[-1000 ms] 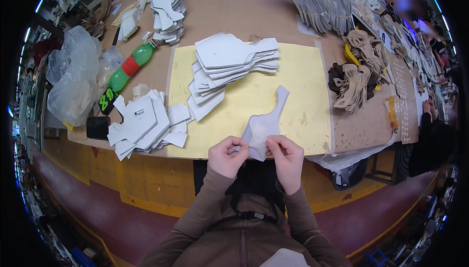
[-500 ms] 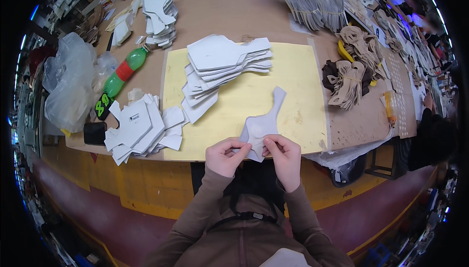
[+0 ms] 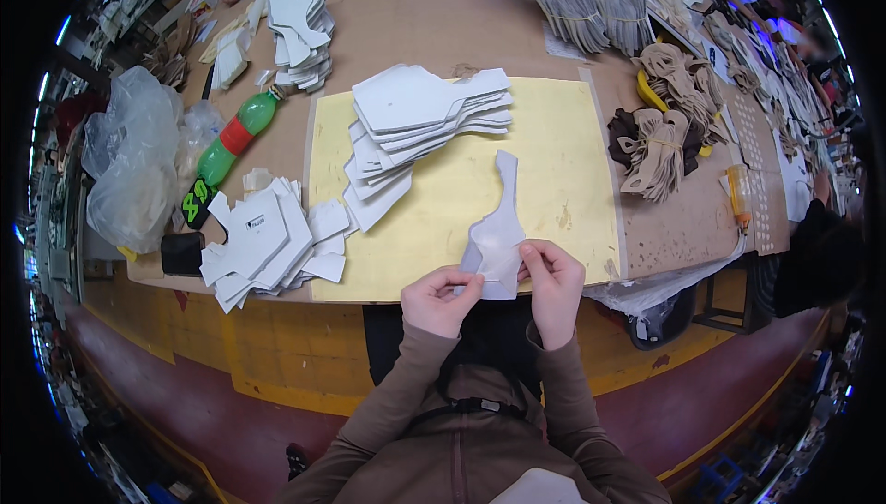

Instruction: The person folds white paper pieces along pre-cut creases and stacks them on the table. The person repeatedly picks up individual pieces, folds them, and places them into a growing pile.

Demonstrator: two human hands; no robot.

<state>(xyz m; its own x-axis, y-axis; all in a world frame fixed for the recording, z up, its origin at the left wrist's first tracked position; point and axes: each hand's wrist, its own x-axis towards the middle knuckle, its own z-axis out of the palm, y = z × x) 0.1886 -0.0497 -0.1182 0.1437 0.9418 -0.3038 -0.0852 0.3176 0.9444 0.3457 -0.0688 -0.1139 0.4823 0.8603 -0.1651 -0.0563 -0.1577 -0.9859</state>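
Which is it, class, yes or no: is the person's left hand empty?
No, the left hand pinches the near end of the grey piece between thumb and fingers.

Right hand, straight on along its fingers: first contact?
The light grey cut piece, right at the fingertips of the right hand. Beyond that, the narrow ends of the stacked white cut pieces look roughly in line, though heights are hard to judge from this view.
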